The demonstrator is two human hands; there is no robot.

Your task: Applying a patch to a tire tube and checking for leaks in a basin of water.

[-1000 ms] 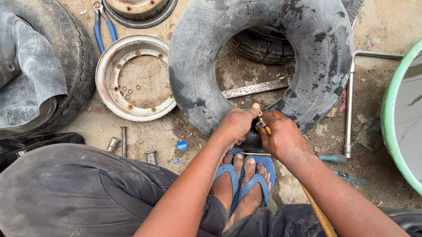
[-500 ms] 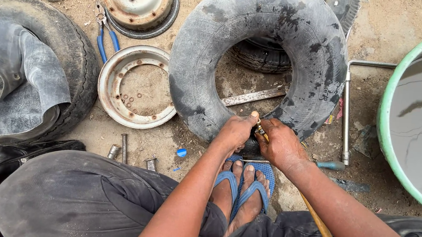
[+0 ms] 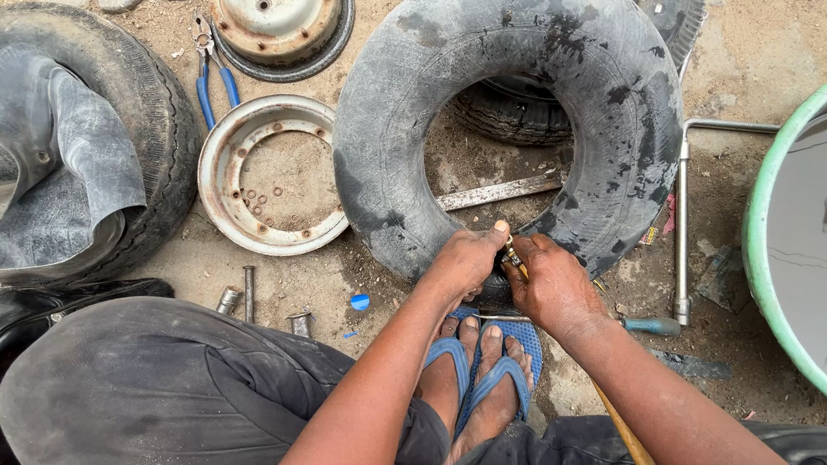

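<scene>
A small brass valve (image 3: 509, 257) sticks up from the near edge of a grey inner tube (image 3: 502, 102) that lies inflated on the sandy ground, just ahead of the person's feet in blue sandals (image 3: 482, 361). The left hand (image 3: 465, 259) and the right hand (image 3: 552, 285) meet at it, fingers of both pinched closed around the valve. Inside the tube's ring lies a flat metal bar (image 3: 500, 192), with a tyre (image 3: 521, 113) showing under the tube. To the right stands a green tub (image 3: 760, 260) filled with murky water. To the left lie a rusty rim ring (image 3: 270, 177) holding a few small nuts, a wheel hub (image 3: 274, 5), blue-handled pliers (image 3: 208, 74), and another tyre (image 3: 147, 113) with a slack tube draped in it.
</scene>
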